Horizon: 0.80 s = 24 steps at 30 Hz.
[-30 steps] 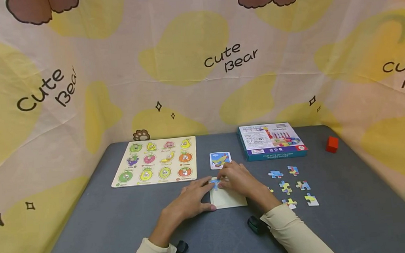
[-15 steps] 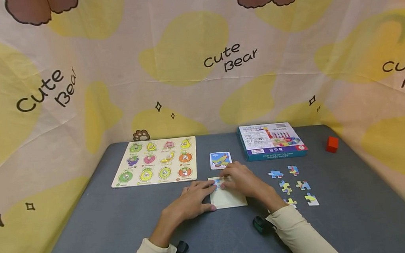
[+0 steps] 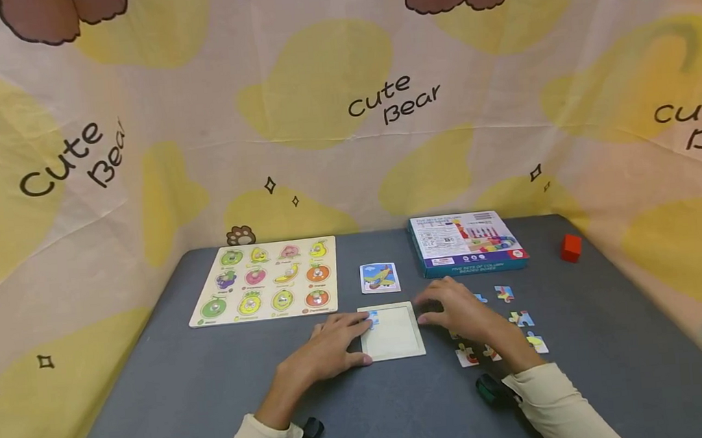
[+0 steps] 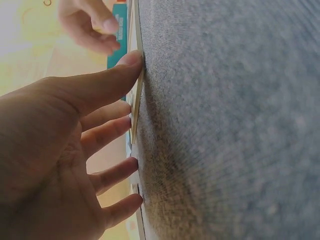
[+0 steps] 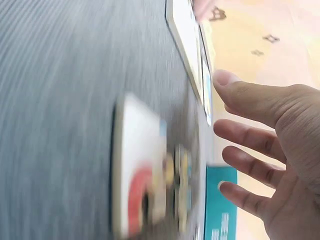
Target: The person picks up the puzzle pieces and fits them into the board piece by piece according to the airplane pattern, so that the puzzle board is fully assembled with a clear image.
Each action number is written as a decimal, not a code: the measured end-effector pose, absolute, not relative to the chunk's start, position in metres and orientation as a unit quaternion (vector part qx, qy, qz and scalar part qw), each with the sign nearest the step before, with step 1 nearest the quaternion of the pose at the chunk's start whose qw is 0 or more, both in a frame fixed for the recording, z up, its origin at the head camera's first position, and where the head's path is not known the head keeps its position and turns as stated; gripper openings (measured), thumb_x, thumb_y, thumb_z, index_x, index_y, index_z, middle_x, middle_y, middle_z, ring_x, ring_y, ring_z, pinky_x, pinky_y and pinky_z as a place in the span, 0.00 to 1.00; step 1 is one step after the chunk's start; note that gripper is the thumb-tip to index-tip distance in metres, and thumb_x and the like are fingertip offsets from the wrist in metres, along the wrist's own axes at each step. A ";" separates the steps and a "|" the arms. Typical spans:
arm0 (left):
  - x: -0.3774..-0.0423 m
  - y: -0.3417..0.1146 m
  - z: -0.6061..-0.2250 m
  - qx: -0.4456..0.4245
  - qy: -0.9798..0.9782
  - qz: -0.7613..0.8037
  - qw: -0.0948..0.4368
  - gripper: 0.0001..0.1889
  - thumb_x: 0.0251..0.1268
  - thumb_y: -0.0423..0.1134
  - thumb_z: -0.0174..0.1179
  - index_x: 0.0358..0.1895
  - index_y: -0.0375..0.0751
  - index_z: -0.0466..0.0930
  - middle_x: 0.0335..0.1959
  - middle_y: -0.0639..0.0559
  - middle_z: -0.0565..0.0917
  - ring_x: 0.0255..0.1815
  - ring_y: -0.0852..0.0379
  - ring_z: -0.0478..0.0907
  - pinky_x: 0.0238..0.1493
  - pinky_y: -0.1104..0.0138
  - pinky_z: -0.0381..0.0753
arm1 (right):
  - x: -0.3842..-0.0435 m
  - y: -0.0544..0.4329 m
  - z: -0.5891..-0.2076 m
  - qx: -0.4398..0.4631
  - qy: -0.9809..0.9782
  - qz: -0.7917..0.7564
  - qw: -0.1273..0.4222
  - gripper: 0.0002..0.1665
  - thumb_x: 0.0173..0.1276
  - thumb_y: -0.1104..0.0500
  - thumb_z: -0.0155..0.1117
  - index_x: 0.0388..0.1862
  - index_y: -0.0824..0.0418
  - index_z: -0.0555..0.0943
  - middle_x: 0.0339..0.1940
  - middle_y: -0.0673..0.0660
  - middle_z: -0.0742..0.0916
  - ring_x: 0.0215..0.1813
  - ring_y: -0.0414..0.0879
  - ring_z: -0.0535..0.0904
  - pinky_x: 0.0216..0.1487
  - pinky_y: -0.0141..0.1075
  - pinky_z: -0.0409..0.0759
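Tray point(image 3: 395, 337) lies on the grey table point(image 3: 397, 408), a blue puzzle piece point(image 3: 374, 319) in its far left corner. Our left hand point(image 3: 329, 346) touches its left edge, fingers spread; our right hand point(image 3: 462, 311), fingers loosely bent and apart, hovers beside its right edge, near loose pieces point(image 3: 522, 319).

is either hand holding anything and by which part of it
Nothing is gripped: the left hand only touches the pale puzzle tray at its left side, and the right hand holds nothing.
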State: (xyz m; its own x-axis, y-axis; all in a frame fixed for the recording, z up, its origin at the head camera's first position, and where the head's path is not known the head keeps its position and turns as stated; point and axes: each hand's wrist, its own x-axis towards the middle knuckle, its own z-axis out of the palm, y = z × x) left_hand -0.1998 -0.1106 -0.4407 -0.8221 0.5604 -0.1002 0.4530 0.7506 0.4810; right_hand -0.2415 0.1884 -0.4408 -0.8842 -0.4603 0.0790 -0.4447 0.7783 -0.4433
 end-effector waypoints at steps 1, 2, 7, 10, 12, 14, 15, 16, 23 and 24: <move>-0.200 -0.111 -0.441 0.273 0.928 0.225 0.119 0.35 0.72 0.47 0.70 0.78 0.41 0.72 0.81 0.47 0.68 0.81 0.37 0.61 0.72 0.35 0.60 | -0.241 0.193 -0.440 -0.236 0.944 -0.231 0.017 0.18 0.70 0.52 0.76 0.56 0.57 0.90 0.55 0.54 0.88 0.60 0.55 0.77 0.63 0.58 0.75; -0.200 -0.111 -0.441 0.273 0.927 0.227 0.118 0.35 0.72 0.47 0.70 0.78 0.41 0.72 0.81 0.47 0.68 0.81 0.37 0.61 0.71 0.35 0.60 | -0.240 0.198 -0.440 -0.232 0.945 -0.232 0.018 0.19 0.70 0.52 0.77 0.56 0.57 0.90 0.55 0.55 0.88 0.60 0.56 0.77 0.63 0.59 0.75; -0.200 -0.112 -0.442 0.275 0.926 0.232 0.117 0.35 0.72 0.47 0.70 0.78 0.41 0.73 0.81 0.46 0.68 0.81 0.37 0.61 0.71 0.34 0.60 | -0.239 0.224 -0.441 -0.223 0.945 -0.238 0.014 0.19 0.70 0.53 0.77 0.57 0.59 0.89 0.54 0.56 0.88 0.60 0.57 0.77 0.63 0.59 0.74; -0.200 -0.112 -0.443 0.276 0.926 0.231 0.116 0.35 0.72 0.47 0.70 0.78 0.41 0.73 0.81 0.47 0.68 0.81 0.37 0.61 0.70 0.35 0.60 | -0.239 0.239 -0.442 -0.216 0.946 -0.243 0.014 0.19 0.70 0.54 0.76 0.57 0.60 0.89 0.54 0.57 0.88 0.59 0.57 0.76 0.61 0.57 0.74; -0.200 -0.113 -0.443 0.276 0.926 0.231 0.117 0.35 0.72 0.47 0.70 0.78 0.41 0.72 0.81 0.47 0.68 0.81 0.37 0.61 0.70 0.35 0.61 | -0.240 0.248 -0.444 -0.202 0.948 -0.244 0.016 0.20 0.70 0.54 0.76 0.57 0.60 0.89 0.56 0.59 0.87 0.60 0.57 0.75 0.62 0.59 0.73; -0.201 -0.113 -0.443 0.275 0.926 0.231 0.117 0.35 0.72 0.48 0.70 0.78 0.41 0.72 0.81 0.47 0.68 0.81 0.38 0.61 0.70 0.35 0.61 | -0.241 0.255 -0.445 -0.190 0.952 -0.239 0.018 0.20 0.70 0.53 0.76 0.58 0.60 0.89 0.57 0.61 0.86 0.60 0.58 0.73 0.62 0.61 0.72; -0.201 -0.113 -0.442 0.275 0.926 0.231 0.117 0.35 0.72 0.48 0.70 0.78 0.41 0.72 0.81 0.48 0.68 0.81 0.38 0.61 0.70 0.36 0.61 | -0.241 0.258 -0.445 -0.185 0.954 -0.236 0.017 0.20 0.70 0.53 0.77 0.58 0.60 0.89 0.58 0.62 0.86 0.60 0.59 0.73 0.62 0.62 0.71; -0.201 -0.113 -0.442 0.274 0.926 0.230 0.117 0.35 0.72 0.48 0.70 0.78 0.41 0.72 0.81 0.47 0.68 0.81 0.38 0.61 0.70 0.36 0.61 | -0.241 0.261 -0.445 -0.181 0.955 -0.234 0.015 0.21 0.70 0.53 0.77 0.58 0.60 0.89 0.58 0.62 0.86 0.60 0.59 0.73 0.63 0.63 0.70; -0.201 -0.113 -0.443 0.275 0.927 0.227 0.119 0.35 0.72 0.48 0.70 0.79 0.42 0.71 0.82 0.48 0.68 0.81 0.38 0.61 0.71 0.36 0.61 | -0.240 0.280 -0.445 -0.173 0.958 -0.230 0.001 0.21 0.68 0.53 0.78 0.55 0.64 0.89 0.55 0.65 0.86 0.56 0.60 0.73 0.58 0.63 0.69; -0.201 -0.113 -0.443 0.274 0.926 0.228 0.120 0.35 0.72 0.48 0.69 0.79 0.42 0.71 0.82 0.48 0.68 0.81 0.38 0.60 0.71 0.36 0.60 | -0.240 0.283 -0.445 -0.169 0.958 -0.230 0.001 0.21 0.68 0.53 0.78 0.54 0.64 0.90 0.55 0.65 0.87 0.56 0.60 0.74 0.58 0.62 0.70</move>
